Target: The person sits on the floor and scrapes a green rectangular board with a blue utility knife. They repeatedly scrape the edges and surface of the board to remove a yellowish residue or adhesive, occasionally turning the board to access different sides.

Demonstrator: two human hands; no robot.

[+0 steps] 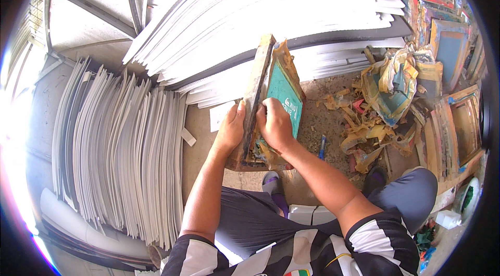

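Observation:
A wooden screen printing frame (259, 70) stands tilted up in front of me, above the floor. My left hand (231, 126) is closed on its left wooden bar from outside. My right hand (276, 124) is in a fist at the inner edge of that bar, gripping the left edge of the green mesh (284, 93); its fingertips are hidden. The mesh has pale lettering and looks partly loose from the left bar. Brown tape (284, 54) curls up at the frame's top, and torn scraps (268, 153) hang near its lower end.
Torn tape and mesh scraps (372, 135) lie heaped on the floor at right, with a blue pen-like tool (322, 147) nearby. More frames (450, 49) lean behind. Stacked white sheets (281, 10) fill the back; upright grey sheets (120, 151) stand at left. My sandalled foot (273, 185) is below.

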